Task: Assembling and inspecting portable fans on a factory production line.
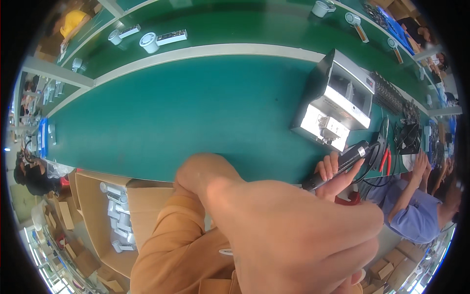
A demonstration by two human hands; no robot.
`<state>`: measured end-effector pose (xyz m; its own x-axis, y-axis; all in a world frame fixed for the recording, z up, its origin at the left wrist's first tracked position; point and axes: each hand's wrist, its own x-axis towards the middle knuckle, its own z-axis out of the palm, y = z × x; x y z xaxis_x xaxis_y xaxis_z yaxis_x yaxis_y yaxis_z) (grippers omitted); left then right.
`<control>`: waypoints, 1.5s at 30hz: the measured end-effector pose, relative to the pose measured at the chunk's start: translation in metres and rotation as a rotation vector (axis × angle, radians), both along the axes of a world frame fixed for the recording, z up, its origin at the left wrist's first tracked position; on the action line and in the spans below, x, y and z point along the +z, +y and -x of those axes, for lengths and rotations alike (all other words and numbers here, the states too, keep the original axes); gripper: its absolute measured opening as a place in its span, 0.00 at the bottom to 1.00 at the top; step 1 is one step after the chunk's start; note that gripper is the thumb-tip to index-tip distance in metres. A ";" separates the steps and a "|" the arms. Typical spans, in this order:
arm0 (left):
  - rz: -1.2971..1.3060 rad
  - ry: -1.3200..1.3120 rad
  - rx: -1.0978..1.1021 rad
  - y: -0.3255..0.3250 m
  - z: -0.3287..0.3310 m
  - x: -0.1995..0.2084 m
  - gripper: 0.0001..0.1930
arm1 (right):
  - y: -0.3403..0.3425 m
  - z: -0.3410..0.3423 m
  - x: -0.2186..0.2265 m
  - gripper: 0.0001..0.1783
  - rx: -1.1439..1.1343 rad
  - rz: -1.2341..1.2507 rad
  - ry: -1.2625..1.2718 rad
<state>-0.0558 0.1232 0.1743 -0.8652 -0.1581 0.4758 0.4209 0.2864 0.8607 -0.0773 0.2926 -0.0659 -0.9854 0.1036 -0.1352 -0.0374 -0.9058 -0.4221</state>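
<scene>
Green covered the worktable [196, 112], and beyond its pale raised edge ran a second green surface [245, 24] dotted with white round-headed parts [149, 43]. Near the table's front edge, on the right, the right hand [341, 183] was closed around a black cylindrical tool [350, 157], fingers wrapped on one side, with the shaft slanting from lower left to upper right. Just beyond the tool stood a silver-and-black machine [340, 107] with a window in its upper half and a small metal block at its front. Close to the camera, the left hand [313, 225] loomed large with its fingers curled; its inner side was hidden, so whether it gripped anything could not be told. Its bare forearm stretched back to a bent elbow at the table's edge, where a tan sleeve [169, 235] began. Farther right lay red-handled pliers [386, 159], near a co-worker in a blue-violet shirt [413, 210]. Below the table's left end, an open cardboard box [90, 210] held a pile of pale grey parts [120, 218].
</scene>
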 end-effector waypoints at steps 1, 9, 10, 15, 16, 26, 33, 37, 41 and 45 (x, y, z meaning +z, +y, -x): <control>-0.158 -0.360 0.076 0.006 -0.003 0.005 0.12 | 0.000 -0.002 0.001 0.36 -0.007 -0.013 -0.012; 0.081 0.203 -0.173 -0.030 0.014 -0.015 0.11 | 0.005 -0.004 0.000 0.36 -0.018 -0.036 -0.006; 0.116 0.285 -0.211 -0.035 0.019 -0.018 0.12 | 0.005 -0.005 -0.001 0.36 -0.046 -0.039 -0.036; 0.149 0.322 -0.333 -0.034 0.019 -0.018 0.14 | 0.001 -0.003 0.002 0.36 -0.003 -0.031 0.007; 0.115 0.121 -0.288 -0.030 0.009 -0.011 0.14 | -0.004 -0.001 0.002 0.36 0.020 -0.008 0.006; 0.058 0.226 -0.224 -0.027 0.015 -0.022 0.13 | -0.001 -0.003 0.003 0.35 0.006 -0.018 -0.032; 0.117 0.844 -0.390 -0.030 0.056 -0.040 0.11 | 0.002 -0.001 -0.002 0.35 -0.032 -0.003 -0.011; 0.373 0.856 -0.551 -0.050 0.053 -0.028 0.10 | 0.000 -0.001 0.004 0.35 -0.021 -0.016 -0.025; 0.516 0.930 -0.415 -0.038 0.051 -0.035 0.12 | -0.001 -0.004 0.001 0.35 -0.042 -0.180 -0.229; 0.605 1.110 -0.717 -0.048 0.060 -0.040 0.14 | -0.011 0.007 -0.011 0.34 0.015 -0.045 -0.151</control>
